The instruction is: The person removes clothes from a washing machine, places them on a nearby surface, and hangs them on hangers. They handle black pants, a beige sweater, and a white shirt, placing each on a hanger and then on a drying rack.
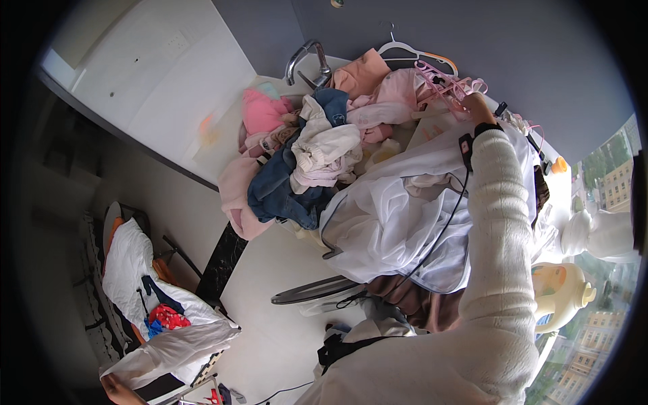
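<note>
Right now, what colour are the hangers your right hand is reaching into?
Pink: the hangers by the right hand are pink plastic, clearest in the head view.

Grey wall (432,27), white floor (283,337), window (607,182) possibly right.

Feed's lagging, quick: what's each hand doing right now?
Right hand: reaching into the tangle of pink plastic hangers; grip cannot be told.
Left hand: not in view.
</note>
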Motion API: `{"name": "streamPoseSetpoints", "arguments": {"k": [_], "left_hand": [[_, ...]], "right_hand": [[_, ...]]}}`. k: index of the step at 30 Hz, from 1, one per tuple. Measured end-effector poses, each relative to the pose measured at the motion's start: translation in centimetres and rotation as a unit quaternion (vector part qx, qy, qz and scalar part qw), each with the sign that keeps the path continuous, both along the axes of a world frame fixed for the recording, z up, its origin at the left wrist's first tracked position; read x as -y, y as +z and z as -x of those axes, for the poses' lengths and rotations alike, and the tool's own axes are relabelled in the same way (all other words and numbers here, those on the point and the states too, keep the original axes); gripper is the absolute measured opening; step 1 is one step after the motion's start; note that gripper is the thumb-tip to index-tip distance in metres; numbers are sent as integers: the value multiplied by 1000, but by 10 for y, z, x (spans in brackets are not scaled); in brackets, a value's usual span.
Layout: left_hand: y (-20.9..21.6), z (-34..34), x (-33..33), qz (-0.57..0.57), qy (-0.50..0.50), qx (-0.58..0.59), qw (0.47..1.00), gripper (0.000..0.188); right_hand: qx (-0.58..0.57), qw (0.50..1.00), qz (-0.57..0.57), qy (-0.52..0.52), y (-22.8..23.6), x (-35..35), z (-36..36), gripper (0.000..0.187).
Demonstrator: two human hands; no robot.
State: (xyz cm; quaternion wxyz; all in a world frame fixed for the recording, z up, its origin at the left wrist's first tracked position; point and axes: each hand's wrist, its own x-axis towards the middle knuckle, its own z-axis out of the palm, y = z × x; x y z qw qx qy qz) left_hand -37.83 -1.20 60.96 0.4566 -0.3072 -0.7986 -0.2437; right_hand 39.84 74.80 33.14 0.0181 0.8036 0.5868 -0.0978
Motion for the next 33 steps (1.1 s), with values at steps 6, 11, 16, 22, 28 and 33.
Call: {"name": "streamPoseSetpoints", "arguments": {"k": [6,11,16,22,28,33], "left_hand": [[-5,7,10,-13,2,58,998,24],[-17,-1,27,-86,-49,131,986,22],[-26,-11,20,-52,-70,141,986,20],[-41,13,38,-73,-83,239,965,22],[-42,24,52,-88,-136,277,947,23],[-50,12,51,-111,-206,335,913,14]], "right_hand": [[-93,956,-122,-250,10,35,44,51],[-33,965,-135,-223,16,41,49,66],[-74,980,22,-183,20,26,35,51],[-172,969,-155,91,49,34,49,28],[-348,783,-429,286,172,95,112,19],[-519,679,-373,361,254,227,224,22]]}}
